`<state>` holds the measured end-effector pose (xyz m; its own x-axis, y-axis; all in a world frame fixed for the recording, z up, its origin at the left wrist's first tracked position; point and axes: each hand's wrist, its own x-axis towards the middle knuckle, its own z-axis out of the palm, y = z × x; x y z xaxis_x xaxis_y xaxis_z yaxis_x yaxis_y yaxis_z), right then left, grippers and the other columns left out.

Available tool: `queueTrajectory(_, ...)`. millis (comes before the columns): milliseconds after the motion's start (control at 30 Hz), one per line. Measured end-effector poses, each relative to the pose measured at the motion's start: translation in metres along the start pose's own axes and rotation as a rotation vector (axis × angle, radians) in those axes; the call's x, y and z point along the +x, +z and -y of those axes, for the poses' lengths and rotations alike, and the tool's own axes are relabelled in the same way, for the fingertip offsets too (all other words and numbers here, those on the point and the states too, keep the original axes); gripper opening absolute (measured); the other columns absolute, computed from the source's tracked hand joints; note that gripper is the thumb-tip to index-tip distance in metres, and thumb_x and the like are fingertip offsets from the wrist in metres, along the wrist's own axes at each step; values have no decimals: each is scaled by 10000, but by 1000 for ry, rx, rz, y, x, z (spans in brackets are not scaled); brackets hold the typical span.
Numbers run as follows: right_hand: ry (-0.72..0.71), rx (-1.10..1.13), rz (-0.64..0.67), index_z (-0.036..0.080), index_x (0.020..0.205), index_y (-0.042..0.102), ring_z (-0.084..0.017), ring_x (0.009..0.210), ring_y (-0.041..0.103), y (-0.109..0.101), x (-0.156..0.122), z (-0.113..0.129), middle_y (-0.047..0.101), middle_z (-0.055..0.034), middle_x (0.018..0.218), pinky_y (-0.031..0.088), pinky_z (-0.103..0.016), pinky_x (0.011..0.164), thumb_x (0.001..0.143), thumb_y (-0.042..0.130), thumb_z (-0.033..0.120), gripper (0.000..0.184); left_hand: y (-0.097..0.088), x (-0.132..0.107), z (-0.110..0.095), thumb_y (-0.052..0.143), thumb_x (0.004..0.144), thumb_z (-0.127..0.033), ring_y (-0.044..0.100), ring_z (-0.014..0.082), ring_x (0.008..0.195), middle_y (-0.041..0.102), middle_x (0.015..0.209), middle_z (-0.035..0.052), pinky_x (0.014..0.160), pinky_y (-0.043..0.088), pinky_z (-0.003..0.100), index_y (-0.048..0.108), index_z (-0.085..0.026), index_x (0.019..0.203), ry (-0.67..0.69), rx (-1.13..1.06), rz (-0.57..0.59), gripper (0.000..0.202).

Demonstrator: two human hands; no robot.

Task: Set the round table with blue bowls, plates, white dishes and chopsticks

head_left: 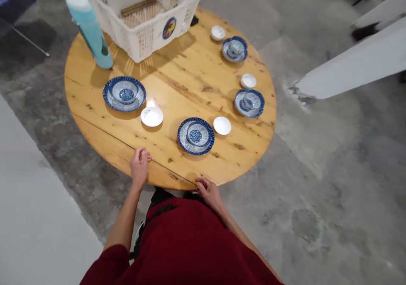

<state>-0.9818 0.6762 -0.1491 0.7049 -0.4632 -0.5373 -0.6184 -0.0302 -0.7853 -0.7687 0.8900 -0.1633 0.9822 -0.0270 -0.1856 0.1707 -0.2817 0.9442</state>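
Note:
My left hand (140, 165) rests on the near edge of a round wooden table (177, 86), fingers curled loosely with nothing seen in them. My right hand (207, 190) grips the table's near rim, fingers bent over the edge. Closest to my hands is a blue-patterned plate with a bowl on it (196, 135), with a small white dish (222, 125) beside it. Another small white dish (152, 116) lies left of that, below a larger blue plate and bowl (124, 93).
Two more blue plate sets (249, 102) (234, 49) and white dishes (248, 80) (218, 33) lie along the right side. A white plastic basket (142, 10) and a teal cylinder (90, 29) stand at the back. Concrete floor surrounds the table.

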Motion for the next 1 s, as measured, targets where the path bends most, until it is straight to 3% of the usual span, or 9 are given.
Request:
queueTrajectory(133, -137, -64, 12, 214, 954, 681, -216, 585, 636, -17, 9, -9, 688, -31, 709, 490, -320, 578, 810, 530, 478, 337, 2, -27, -5, 489, 932, -439, 749, 198, 753, 761, 861, 27, 774, 600, 334, 638, -247, 1047, 56, 177, -7, 269)
queueTrajectory(233, -197, -89, -16, 207, 926, 695, -217, 577, 639, -45, 10, -17, 690, -40, 699, 488, -320, 578, 810, 497, 469, 349, 21, -55, -15, 490, 923, -439, 760, 227, 760, 782, 871, 20, 790, 594, 363, 655, -284, 1020, 137, 279, 19, 247)
queueTrajectory(300, -198, -71, -48, 200, 923, 698, -219, 574, 648, -71, 7, -29, 693, -47, 692, 495, -323, 585, 799, 483, 494, 385, 47, -77, -28, 489, 918, -444, 759, 230, 754, 788, 871, 20, 782, 590, 366, 660, -291, 1012, 177, 304, 59, 248)
queueTrajectory(400, -153, -20, -126, 182, 948, 697, -216, 571, 656, -120, -3, -62, 704, -54, 694, 513, -326, 604, 777, 467, 544, 461, 100, -114, -50, 466, 923, -474, 754, 221, 736, 783, 859, 41, 750, 588, 346, 664, -249, 1027, 186, 258, 165, 317)
queueTrajectory(567, 81, 143, -267, 187, 887, 674, -268, 696, 721, -211, -31, -152, 693, -68, 672, 575, -349, 635, 641, 509, 637, 538, 198, -170, -72, 446, 926, -454, 753, 200, 737, 776, 847, 68, 721, 574, 301, 673, -197, 1016, 196, 218, 400, 356)
queueTrajectory(700, 273, 247, -420, 222, 820, 663, -303, 660, 716, -268, -67, -227, 682, -77, 656, 595, -391, 633, 505, 577, 647, 536, 257, -203, -82, 437, 932, -385, 737, 184, 757, 773, 838, 48, 725, 528, 281, 680, -214, 1000, 267, 328, 460, 305)
queueTrajectory(833, 411, 404, -506, 243, 802, 647, -306, 624, 697, -301, -93, -269, 693, -91, 677, 605, -414, 625, 438, 628, 647, 545, 297, -228, -92, 413, 936, -338, 704, 163, 726, 754, 831, 33, 725, 502, 270, 672, -209, 983, 315, 377, 553, 293)
queueTrajectory(1000, 442, 534, -502, 255, 814, 638, -301, 658, 690, -318, -69, -271, 692, -71, 678, 608, -401, 624, 410, 665, 661, 574, 331, -243, -97, 403, 946, -330, 682, 163, 727, 735, 816, 28, 711, 498, 263, 680, -200, 979, 318, 465, 687, 308)
